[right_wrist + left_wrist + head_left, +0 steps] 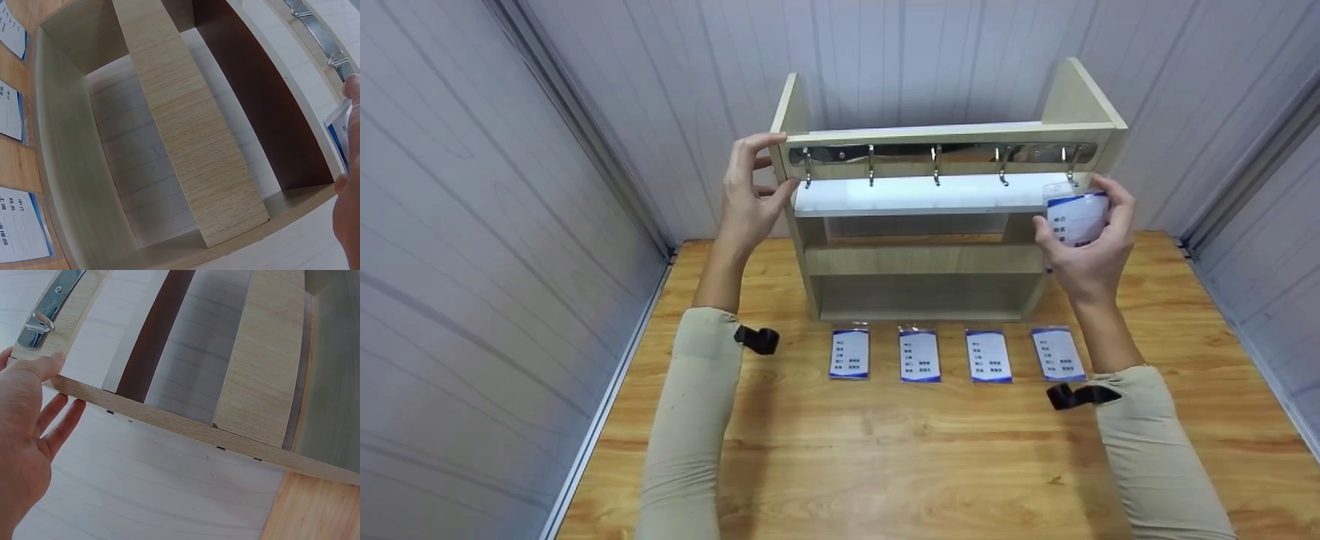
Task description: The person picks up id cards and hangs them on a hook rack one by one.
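Note:
A light wooden shelf unit [922, 260] stands against the back wall, with a metal hook rail [840, 154] along its upper front. My left hand [748, 196] grips the unit's upper left side; in the left wrist view the thumb lies on the front and other fingers are at the panel's outer side. At the rail's right end, my right hand [1093, 259] holds a blue-and-white badge card [1076, 217] between thumb and fingers. The card's clear top is close to the rightmost hook [1071, 169]; whether it is on the hook, I cannot tell. Only the card's edge [339, 138] shows in the right wrist view.
Several similar badge cards [918, 356] lie in a row on the wooden surface [885, 450] in front of the unit. Pale panelled walls [510, 225] enclose the left, right and back.

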`<control>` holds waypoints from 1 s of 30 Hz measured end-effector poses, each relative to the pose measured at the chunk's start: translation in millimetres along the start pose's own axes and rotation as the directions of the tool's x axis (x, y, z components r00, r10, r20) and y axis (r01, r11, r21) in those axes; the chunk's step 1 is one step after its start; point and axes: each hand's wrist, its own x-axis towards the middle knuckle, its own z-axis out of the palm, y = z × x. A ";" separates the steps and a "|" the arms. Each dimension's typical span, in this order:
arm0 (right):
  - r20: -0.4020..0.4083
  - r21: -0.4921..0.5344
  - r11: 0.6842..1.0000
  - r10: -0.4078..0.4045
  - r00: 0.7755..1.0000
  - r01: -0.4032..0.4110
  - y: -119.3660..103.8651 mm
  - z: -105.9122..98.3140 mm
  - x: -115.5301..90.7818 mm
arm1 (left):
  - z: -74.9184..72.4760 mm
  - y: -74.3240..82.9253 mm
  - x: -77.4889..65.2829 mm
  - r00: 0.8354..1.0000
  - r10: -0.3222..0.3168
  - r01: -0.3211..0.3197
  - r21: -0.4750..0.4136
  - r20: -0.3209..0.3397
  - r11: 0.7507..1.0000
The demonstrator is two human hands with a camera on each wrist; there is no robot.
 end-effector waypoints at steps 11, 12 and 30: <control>0.005 0.001 1.000 0.020 1.000 -0.020 1.2 1.7 -2.7 | 0.5 -0.5 -0.6 0.999 0.034 -0.034 -0.006 0.013 0.999; 0.009 -0.009 1.000 0.025 1.000 -0.025 1.1 1.1 -2.8 | 0.6 -0.5 -0.7 0.999 0.041 -0.041 -0.005 0.015 0.999; 0.066 -0.005 0.998 0.065 0.996 -0.065 -2.7 4.2 -5.0 | 0.5 -1.8 1.3 1.000 0.003 -0.003 -0.014 -0.011 1.000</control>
